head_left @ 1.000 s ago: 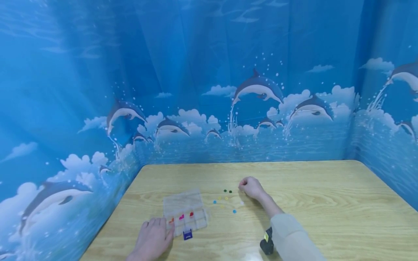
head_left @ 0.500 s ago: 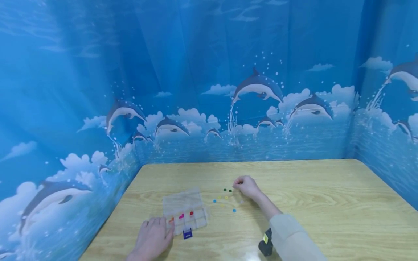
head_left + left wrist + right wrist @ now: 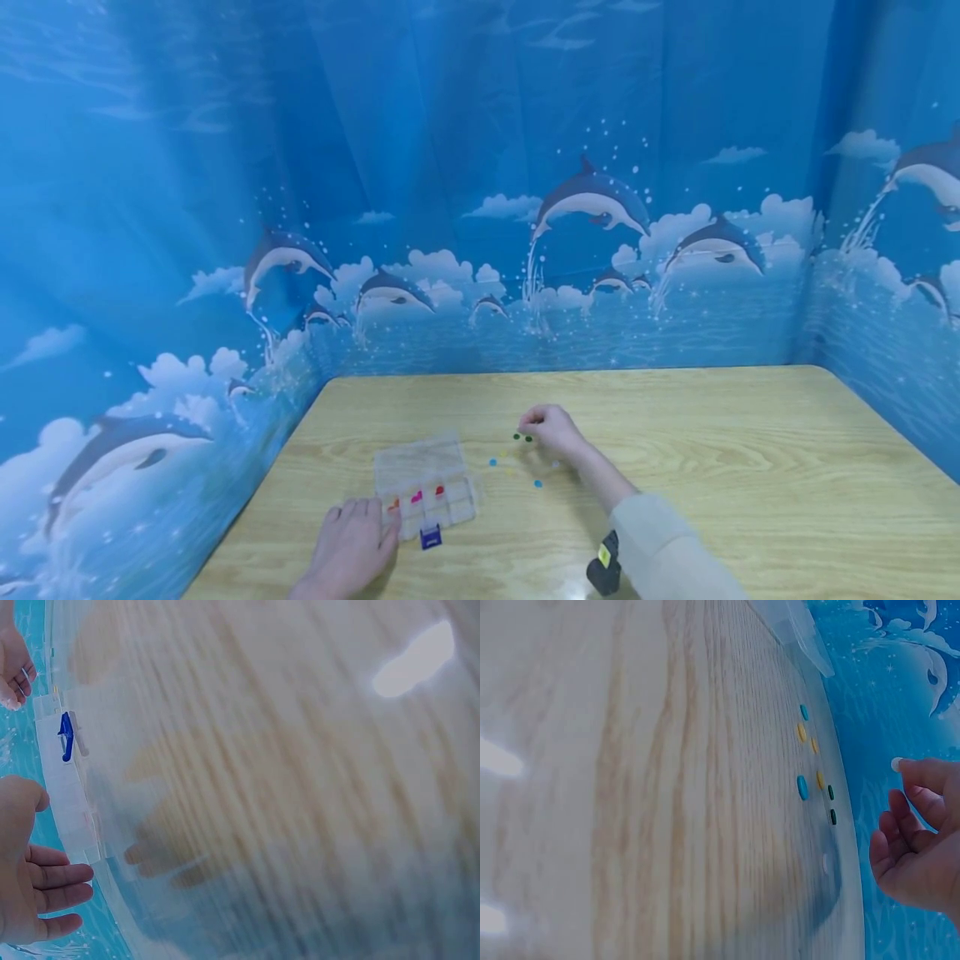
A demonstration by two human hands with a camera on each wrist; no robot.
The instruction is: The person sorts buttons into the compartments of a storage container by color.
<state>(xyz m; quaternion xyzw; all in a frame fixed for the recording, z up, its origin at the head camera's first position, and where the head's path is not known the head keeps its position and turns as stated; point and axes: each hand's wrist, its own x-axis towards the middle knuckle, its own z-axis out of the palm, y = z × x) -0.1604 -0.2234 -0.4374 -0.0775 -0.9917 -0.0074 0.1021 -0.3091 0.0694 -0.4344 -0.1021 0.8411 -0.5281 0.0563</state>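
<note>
A clear plastic compartment box (image 3: 459, 506) lies with its lid (image 3: 416, 465) folded back, a blue clasp (image 3: 431, 537) at its front. Orange, pink and red pieces (image 3: 417, 497) sit in its back compartments. My left hand (image 3: 349, 542) rests at the box's left end, fingers fairly straight, fingertips at the rim. Thumb and forefinger of my right hand (image 3: 553, 427) pinch a small white disc (image 3: 897, 763), held above the tabletop; its other fingers curl loosely. Just under that hand lie two dark green discs (image 3: 528, 439).
Blue discs (image 3: 537, 483), yellow discs (image 3: 802, 733) and another white disc (image 3: 826, 863) lie scattered on the wooden table (image 3: 712, 467) right of the box. A black wrist strap (image 3: 603, 567) hangs by the right sleeve. A blue dolphin-print curtain (image 3: 480, 250) borders the table.
My right hand has moved left with the white disc, from right of the green discs to over them. The left hand and the box stay put.
</note>
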